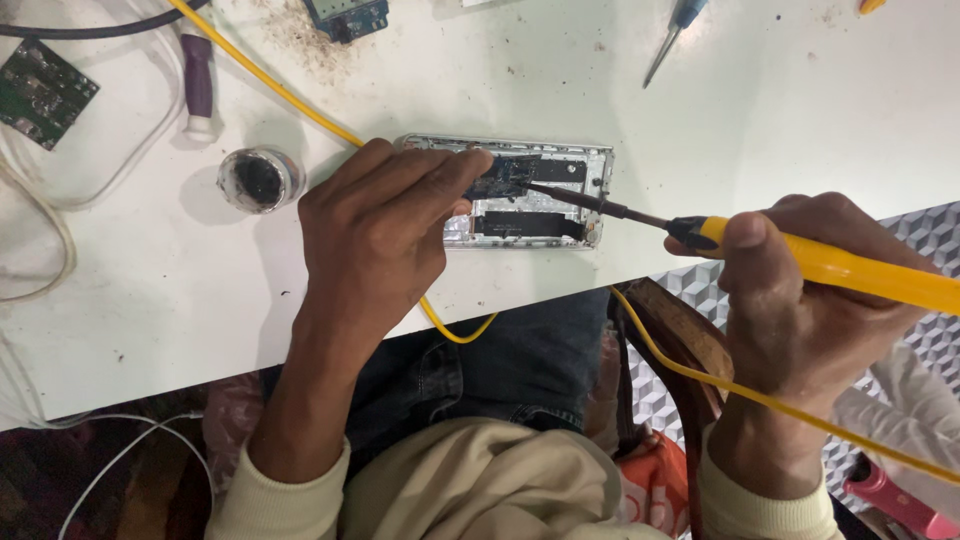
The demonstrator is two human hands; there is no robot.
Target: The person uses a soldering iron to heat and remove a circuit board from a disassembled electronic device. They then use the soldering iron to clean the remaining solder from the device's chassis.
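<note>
- The left hand point(375, 235) lay palm-down over the left part of an opened phone chassis point(560, 200), its fingers drawn narrow, the fingertips point(470, 165) pressing a small dark circuit board point(503, 176) inside the frame.
- The chassis sat on the white table point(780, 120), near its front edge, at about 12 o'clock from the person's lap.
- The right hand point(800, 300), at 3 o'clock from the chassis, was wrapped around the yellow soldering iron point(850, 270); its dark tip point(560, 193) reached the board just beside the left fingertips.
- A yellow cord point(270, 85) ran from 11 o'clock across the table, under the left hand and off the front edge.
- A small round pot of dark paste point(260, 180) stood at 9 o'clock from the chassis, near the left hand.
- A green circuit board point(42, 92) lay at the far left, well apart.
- A blue-handled screwdriver point(675, 35) lay at 1 o'clock from the chassis.
</note>
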